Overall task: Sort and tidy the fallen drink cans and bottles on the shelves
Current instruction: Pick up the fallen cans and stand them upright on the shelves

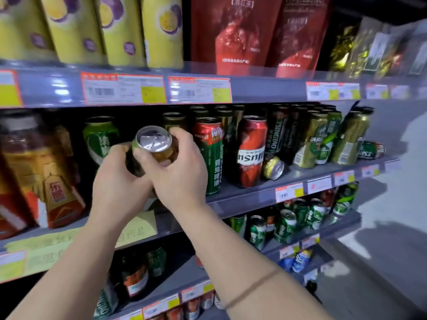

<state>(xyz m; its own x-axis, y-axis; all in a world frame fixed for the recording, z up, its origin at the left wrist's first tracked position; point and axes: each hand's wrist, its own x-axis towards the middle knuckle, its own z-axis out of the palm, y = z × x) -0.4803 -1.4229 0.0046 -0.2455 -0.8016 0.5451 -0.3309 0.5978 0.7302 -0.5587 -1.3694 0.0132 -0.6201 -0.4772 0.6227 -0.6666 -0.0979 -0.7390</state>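
Both hands hold one dark green and gold can (154, 144) in front of the middle shelf (254, 192), its silver top tilted toward me. My left hand (117, 181) grips its lower side; my right hand (178, 167) wraps round it from the right. A green can (211, 155) and a red can (250, 150) stand upright just right of my hands. A small gold-topped can (273, 167) lies on its side beside the red one. Farther right, a green can (370, 150) also lies fallen, and several gold-green cans (349, 137) lean.
Large amber bottles (34, 169) stand at the left of the middle shelf. Yellow cans (161, 31) and red pouches (233, 35) fill the top shelf. The lower shelf (335, 225) holds several green cans, some tilted. Grey floor (392, 227) lies to the right.
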